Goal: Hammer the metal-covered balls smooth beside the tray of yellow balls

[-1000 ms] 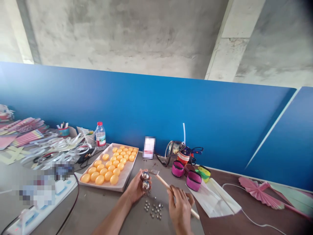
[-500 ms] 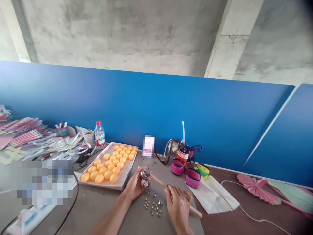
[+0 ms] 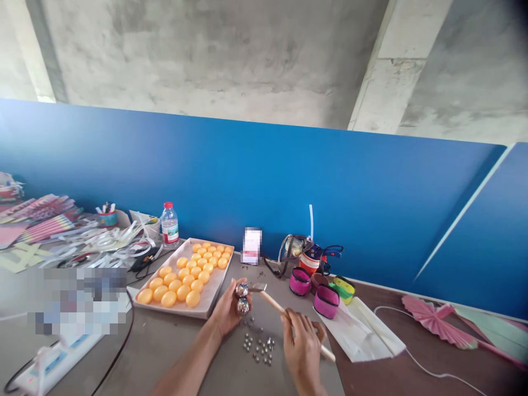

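Note:
My left hand (image 3: pixel 227 309) is closed round two shiny metal balls (image 3: pixel 242 306), one above the other, just above the table. My right hand (image 3: pixel 303 344) grips the long wooden handle (image 3: pixel 274 302) of a small hammer, whose thin metal head (image 3: pixel 258 287) is close to the upper ball. From this angle I cannot tell whether head and ball touch. Between my hands, several small silver beads (image 3: pixel 262 348) lie scattered on the grey tabletop (image 3: pixel 231 363).
Left stands a white tray (image 3: pixel 202 313) of orange balls, with a plastic bottle (image 3: pixel 169 225) behind. Magenta bands (image 3: pixel 327 301) and a white sheet (image 3: pixel 363 333) lie right. A power strip (image 3: pixel 61 360) is at lower left. A blue partition (image 3: pixel 264 176) closes off the back.
The hammer's head has lifted slightly and turned so that its flat metal shows more clearly. My left hand keeps the two balls in nearly the same place.

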`<state>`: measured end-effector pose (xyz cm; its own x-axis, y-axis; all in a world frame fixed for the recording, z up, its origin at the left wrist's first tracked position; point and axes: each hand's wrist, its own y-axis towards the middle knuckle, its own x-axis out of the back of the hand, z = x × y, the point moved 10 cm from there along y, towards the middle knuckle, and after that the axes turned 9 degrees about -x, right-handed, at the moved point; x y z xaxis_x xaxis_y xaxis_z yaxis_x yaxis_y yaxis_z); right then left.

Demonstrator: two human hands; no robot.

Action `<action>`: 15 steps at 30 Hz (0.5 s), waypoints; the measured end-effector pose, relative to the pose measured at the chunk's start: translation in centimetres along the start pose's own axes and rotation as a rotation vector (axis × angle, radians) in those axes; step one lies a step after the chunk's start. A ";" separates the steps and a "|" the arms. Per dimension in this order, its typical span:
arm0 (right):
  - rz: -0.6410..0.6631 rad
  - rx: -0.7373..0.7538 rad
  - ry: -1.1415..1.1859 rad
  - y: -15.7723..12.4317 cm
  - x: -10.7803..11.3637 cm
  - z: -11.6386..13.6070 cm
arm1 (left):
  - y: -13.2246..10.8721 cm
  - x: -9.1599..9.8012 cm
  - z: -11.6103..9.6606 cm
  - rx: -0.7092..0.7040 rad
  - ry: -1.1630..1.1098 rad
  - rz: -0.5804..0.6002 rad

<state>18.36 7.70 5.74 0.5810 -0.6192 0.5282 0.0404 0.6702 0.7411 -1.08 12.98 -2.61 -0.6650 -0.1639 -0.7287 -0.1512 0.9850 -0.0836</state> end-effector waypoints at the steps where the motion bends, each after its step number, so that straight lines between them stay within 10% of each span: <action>1: 0.017 0.002 -0.005 0.0 -0.3 0.0 | 0.1 0.3 0.2 0.008 0.005 -0.014; 15: -0.018 -0.013 -0.023 0.1 0.2 -0.4 | 0.2 0.9 1.0 0.058 0.045 -0.077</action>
<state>18.76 7.75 5.74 0.5616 -0.6402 0.5242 0.0611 0.6640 0.7453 -1.00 13.08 -3.95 -0.6854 -0.2398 -0.6876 -0.1609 0.9708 -0.1781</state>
